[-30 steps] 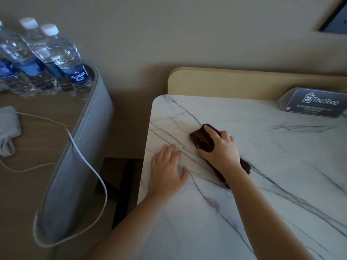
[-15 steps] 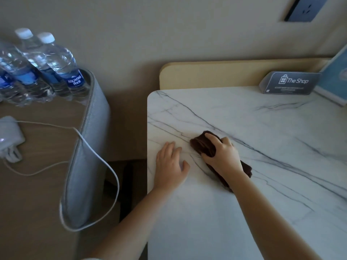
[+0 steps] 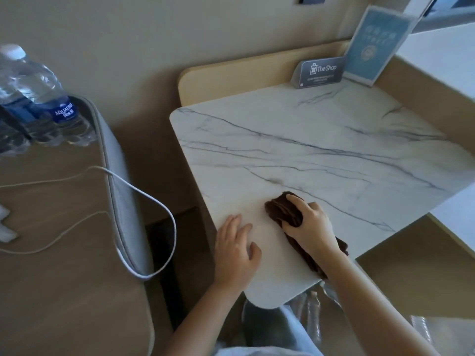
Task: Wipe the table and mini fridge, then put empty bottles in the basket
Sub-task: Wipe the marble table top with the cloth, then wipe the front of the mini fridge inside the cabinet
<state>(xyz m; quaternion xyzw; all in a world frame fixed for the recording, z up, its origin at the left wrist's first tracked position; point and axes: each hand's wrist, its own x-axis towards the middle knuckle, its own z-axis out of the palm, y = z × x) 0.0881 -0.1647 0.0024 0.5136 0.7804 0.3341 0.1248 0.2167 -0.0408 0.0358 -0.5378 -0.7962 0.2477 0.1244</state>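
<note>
A white marble-patterned table (image 3: 321, 155) fills the middle of the head view. My right hand (image 3: 311, 228) grips a dark brown cloth (image 3: 285, 210) and holds it down on the table's near left part. My left hand (image 3: 235, 249) lies flat on the tabletop just left of the cloth, fingers straight. Several clear water bottles with blue labels (image 3: 38, 98) stand at the far left on a wooden surface (image 3: 64, 278).
A grey padded edge (image 3: 118, 181) borders the wooden surface, and a white cable (image 3: 154, 201) loops over it. A grey "The Shop" sign (image 3: 321, 73) and a blue card stand (image 3: 372, 44) sit at the table's back edge. Clear plastic shows below the table's near corner.
My right hand has dragged the cloth toward the table's near edge. My left hand has slid nearer along the tabletop. The view has tilted and shifted right, bringing the blue card stand into sight.
</note>
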